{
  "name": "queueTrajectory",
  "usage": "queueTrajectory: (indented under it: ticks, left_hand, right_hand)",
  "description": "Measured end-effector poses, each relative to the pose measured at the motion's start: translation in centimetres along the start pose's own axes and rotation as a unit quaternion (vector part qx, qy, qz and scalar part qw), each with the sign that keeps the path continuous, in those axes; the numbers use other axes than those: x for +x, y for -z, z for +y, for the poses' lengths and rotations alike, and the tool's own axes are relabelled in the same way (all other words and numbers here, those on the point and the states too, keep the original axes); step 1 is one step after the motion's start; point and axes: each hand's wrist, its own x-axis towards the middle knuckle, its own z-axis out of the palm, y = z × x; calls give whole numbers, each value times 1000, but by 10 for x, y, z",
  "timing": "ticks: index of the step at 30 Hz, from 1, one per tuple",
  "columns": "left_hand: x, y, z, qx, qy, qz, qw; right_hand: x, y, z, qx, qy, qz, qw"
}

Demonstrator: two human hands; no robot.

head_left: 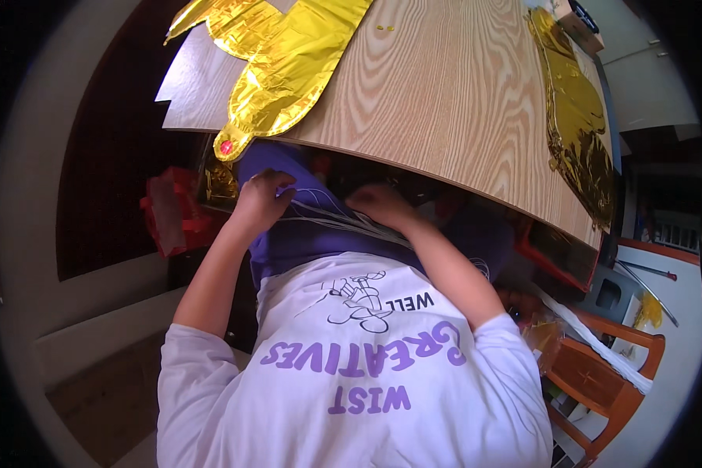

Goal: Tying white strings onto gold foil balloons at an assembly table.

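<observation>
A loose bundle of thin white string (343, 223) lies across my lap, over purple trousers. My left hand (264, 199) is closed in a pinch at the left end, where a fine strand arcs away from the fingertips. Curled over the strands on the right is my right hand (382, 204), its fingers closed at the string; the fingertips are partly hidden. Just beyond my left hand, a flat gold foil balloon (285, 78) hangs over the table edge, with a red spot on its rounded tab.
The wood-grain table (437, 86) reaches close over my lap. More gold foil (573, 109) lies along its right side. A red bag (175, 212) stands low on the left. On the right are a wooden chair (639, 343) and a thin metal pole (649, 292).
</observation>
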Motion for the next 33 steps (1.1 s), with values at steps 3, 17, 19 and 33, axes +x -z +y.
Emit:
queueTrajectory:
  ticks: [3, 17, 19, 33]
  left_hand:
    - [2, -1, 0, 0, 12, -6, 1000]
    - [12, 31, 82, -51, -186, -108, 975]
    - [8, 49, 99, -56, -226, -105, 967]
    - [-11, 110, 137, -196, -134, -263, 935]
  right_hand:
    - [32, -16, -25, -191, -50, -135, 971]
    - [-49, 27, -115, -8, 58, 52, 997]
    - [-68, 31, -125, 58, 43, 60, 996]
    - [-103, 37, -153, 88, 284, 130, 946]
